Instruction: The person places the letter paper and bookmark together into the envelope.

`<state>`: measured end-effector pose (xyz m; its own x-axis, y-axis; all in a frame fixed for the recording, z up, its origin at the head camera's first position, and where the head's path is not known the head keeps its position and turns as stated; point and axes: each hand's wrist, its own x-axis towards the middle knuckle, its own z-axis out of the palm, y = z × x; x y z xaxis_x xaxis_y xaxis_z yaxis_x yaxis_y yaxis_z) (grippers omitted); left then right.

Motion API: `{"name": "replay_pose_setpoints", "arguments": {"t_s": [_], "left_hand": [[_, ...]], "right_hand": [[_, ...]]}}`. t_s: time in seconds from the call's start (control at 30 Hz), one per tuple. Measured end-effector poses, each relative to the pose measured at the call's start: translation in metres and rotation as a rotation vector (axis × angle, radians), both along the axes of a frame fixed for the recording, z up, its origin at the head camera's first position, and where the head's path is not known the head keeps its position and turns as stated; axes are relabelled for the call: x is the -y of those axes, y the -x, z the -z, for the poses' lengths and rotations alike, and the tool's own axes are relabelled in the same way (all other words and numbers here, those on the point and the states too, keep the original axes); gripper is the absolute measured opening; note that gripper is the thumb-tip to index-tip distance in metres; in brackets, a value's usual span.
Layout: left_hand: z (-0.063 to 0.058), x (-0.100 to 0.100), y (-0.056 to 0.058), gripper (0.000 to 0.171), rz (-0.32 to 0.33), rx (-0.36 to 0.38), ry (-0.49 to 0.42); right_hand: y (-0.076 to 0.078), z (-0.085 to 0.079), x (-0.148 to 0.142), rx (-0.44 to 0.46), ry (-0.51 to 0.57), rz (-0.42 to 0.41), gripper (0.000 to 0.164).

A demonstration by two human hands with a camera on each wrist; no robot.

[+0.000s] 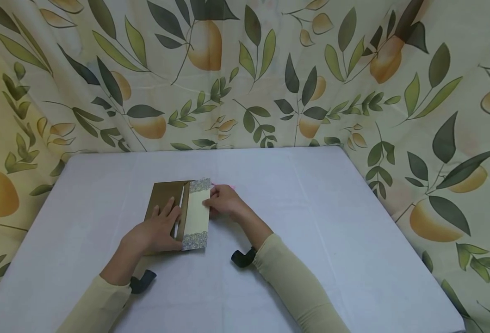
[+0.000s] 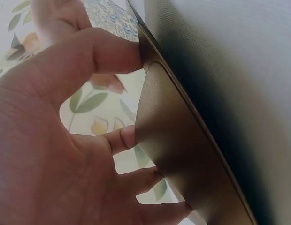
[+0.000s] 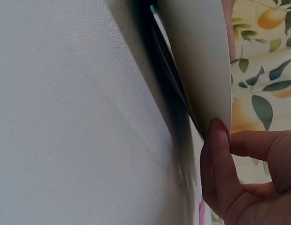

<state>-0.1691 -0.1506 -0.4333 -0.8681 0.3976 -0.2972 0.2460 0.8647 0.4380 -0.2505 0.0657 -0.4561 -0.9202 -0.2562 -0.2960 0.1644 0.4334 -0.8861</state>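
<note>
Can count two bare hands in the head view, left hand [image 1: 159,231] and right hand [image 1: 226,201], on either side of the things just left of and below the middle of the frame. Can see there, on one white table [image 1: 353,277], one brown cover [image 1: 163,192] and, at its right side, one cream panel [image 1: 196,212] with two blue-grey patterned bands [image 1: 195,241] (one at the top end, one at the bottom). Between cover and panel, can make out one slim white strip [image 1: 182,194], partly hidden by the left hand. On the cover, left hand unclenched, with fingers apart and thumb at the panel's lower left corner; in the left wrist view, touching the cover's slanting edge with thumb and fingertips. At the panel's right edge, right hand clamped, pinching cream panel between thumb and fingers. Near the top of the right wrist view, behind the panel, one slender white item with a green tip [image 3: 154,9]. Just right of the right hand, one pink sliver [image 1: 232,187], too small to identify. Toward the bottom, two black wrist pieces [image 1: 243,257] and two pale sleeves [image 1: 307,286]; across the top, patterned cloth [image 1: 228,106].
</note>
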Motion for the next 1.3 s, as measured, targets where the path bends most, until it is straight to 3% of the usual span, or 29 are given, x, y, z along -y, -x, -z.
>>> {"name": "replay_pose_setpoints", "arguments": {"t_s": [0.4,0.77,1.07,1.3], "left_hand": [[-0.003,-0.003,-0.001,0.079,0.006,0.026,0.013],[-0.002,-0.002,-0.001,0.075,0.009,0.020,0.018],[0.001,0.000,0.001,0.071,0.019,0.049,0.017],[-0.004,-0.001,0.001,0.070,0.000,0.037,0.022]], "right_hand": [[0.001,0.000,0.006,-0.090,-0.096,0.038,0.015],[0.002,-0.003,0.006,-0.033,-0.068,-0.007,0.014],[0.003,0.002,0.017,-0.062,-0.112,0.036,0.016],[0.000,0.001,0.023,-0.063,-0.142,0.073,0.018]]}}
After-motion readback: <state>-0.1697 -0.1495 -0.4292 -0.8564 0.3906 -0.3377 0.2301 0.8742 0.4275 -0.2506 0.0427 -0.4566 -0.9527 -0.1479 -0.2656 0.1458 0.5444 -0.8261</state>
